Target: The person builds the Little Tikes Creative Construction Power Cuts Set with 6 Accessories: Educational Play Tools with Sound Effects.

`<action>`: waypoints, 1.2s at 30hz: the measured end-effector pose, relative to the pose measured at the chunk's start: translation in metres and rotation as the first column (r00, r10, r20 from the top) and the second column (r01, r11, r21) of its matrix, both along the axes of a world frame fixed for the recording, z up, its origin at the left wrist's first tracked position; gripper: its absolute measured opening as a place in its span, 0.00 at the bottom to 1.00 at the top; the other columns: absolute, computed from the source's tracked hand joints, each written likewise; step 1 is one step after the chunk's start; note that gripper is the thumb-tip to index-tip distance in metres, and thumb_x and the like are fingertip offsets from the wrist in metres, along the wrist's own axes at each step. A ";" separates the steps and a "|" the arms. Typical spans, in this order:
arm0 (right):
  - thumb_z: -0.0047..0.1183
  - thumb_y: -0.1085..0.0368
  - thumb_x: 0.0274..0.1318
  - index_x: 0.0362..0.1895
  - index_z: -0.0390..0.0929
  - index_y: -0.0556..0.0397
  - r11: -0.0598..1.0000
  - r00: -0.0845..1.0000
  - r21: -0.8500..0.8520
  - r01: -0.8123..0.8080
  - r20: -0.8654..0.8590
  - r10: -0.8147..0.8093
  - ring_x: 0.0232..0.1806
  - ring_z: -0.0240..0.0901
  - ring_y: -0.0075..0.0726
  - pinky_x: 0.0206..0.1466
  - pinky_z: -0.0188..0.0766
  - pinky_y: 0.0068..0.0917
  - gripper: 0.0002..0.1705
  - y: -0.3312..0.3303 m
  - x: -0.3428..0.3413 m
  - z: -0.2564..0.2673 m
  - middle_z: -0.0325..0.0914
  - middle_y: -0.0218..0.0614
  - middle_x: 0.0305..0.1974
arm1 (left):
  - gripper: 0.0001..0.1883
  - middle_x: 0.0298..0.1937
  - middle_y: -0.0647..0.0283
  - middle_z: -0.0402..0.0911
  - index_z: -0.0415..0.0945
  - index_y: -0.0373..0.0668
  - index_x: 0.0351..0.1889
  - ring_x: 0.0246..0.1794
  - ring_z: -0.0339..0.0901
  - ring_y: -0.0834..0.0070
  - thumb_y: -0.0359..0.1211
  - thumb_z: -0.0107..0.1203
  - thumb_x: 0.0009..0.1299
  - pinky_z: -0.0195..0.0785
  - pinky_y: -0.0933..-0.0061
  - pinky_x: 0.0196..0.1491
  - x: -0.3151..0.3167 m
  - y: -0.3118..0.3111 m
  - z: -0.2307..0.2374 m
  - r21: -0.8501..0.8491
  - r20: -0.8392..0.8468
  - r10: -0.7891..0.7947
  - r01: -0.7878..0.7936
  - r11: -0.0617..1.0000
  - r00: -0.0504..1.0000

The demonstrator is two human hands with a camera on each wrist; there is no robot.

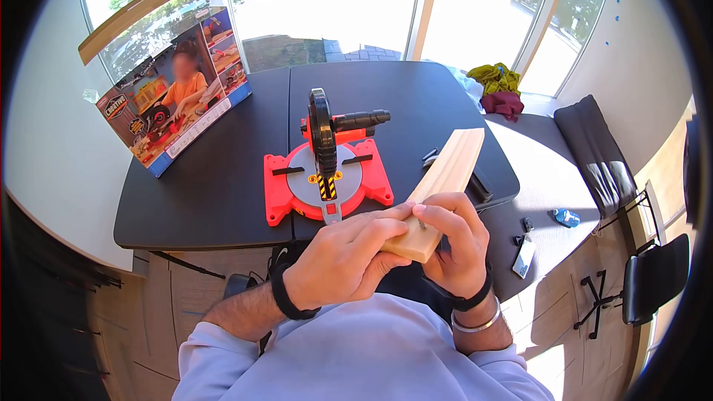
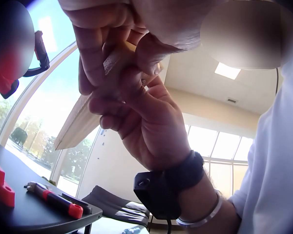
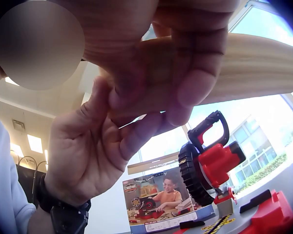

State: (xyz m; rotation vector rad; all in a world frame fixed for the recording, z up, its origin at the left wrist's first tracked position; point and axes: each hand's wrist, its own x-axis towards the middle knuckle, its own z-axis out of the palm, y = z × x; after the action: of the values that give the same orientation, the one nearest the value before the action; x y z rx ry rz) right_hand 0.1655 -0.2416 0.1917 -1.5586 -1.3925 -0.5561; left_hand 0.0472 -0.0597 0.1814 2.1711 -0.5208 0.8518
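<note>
Both hands hold a pale wooden board (image 1: pixel 453 163) by its near end, above the table's front edge. In the head view the left hand (image 1: pixel 345 256) grips the end from the left, and the right hand (image 1: pixel 457 249) from the right, thumbs and fingertips meeting on top. A small dark spot or screw shows on the wood between them. From the left wrist view, the board (image 2: pixel 75 124) slants down past the right hand (image 2: pixel 154 124). In the right wrist view the left hand (image 3: pixel 90 146) has its fingers against the board's (image 3: pixel 254 63) underside.
A red and black toy mitre saw (image 1: pixel 324 156) stands on the black table (image 1: pixel 215 208), with a picture box (image 1: pixel 178 96) at its left. Tools (image 2: pixel 56 200) lie right of the saw. Further right are a phone (image 1: pixel 523 258), a blue bottle (image 1: pixel 566 217) and a chair (image 1: pixel 653 278).
</note>
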 end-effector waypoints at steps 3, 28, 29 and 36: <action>0.70 0.79 0.48 0.59 0.82 0.50 1.000 1.000 -0.015 0.009 -0.013 -0.009 0.42 0.87 0.49 0.41 0.85 0.37 0.31 -0.001 0.000 0.000 0.81 0.40 0.47 | 0.20 0.67 0.45 0.84 0.74 0.37 0.60 0.55 0.88 0.48 0.30 0.68 0.75 0.84 0.59 0.54 0.000 -0.001 -0.001 0.001 -0.005 0.012 -0.012 1.000 1.000; 0.71 0.76 0.47 0.54 0.82 0.50 0.999 0.999 -0.034 0.029 -0.033 -0.030 0.40 0.87 0.48 0.40 0.84 0.35 0.26 -0.001 -0.003 0.000 0.83 0.38 0.45 | 0.25 0.63 0.46 0.86 0.75 0.36 0.68 0.54 0.89 0.50 0.28 0.66 0.74 0.85 0.60 0.52 -0.001 -0.005 0.000 -0.001 0.000 0.046 -0.046 0.999 0.999; 0.71 0.76 0.47 0.54 0.82 0.50 0.999 0.999 -0.034 0.029 -0.033 -0.030 0.40 0.87 0.48 0.40 0.84 0.35 0.26 -0.001 -0.002 0.000 0.83 0.38 0.45 | 0.26 0.63 0.46 0.86 0.75 0.36 0.69 0.54 0.89 0.50 0.28 0.66 0.74 0.85 0.60 0.52 -0.001 -0.005 -0.003 0.019 0.014 0.054 -0.054 0.998 0.998; 0.73 0.74 0.48 0.53 0.82 0.50 1.000 0.999 -0.009 -0.013 -0.053 0.012 0.40 0.87 0.47 0.41 0.84 0.35 0.26 -0.002 -0.001 -0.001 0.83 0.39 0.45 | 0.25 0.64 0.47 0.86 0.77 0.36 0.69 0.55 0.89 0.52 0.27 0.66 0.74 0.87 0.62 0.52 0.000 -0.006 -0.003 0.070 0.070 0.084 -0.089 0.994 0.994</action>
State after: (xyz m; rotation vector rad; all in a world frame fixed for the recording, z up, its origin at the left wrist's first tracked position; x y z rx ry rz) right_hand 0.1641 -0.2433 0.1904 -1.5600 -1.3658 -0.4984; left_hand 0.0476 -0.0656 0.1779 2.2518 -0.5013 0.9685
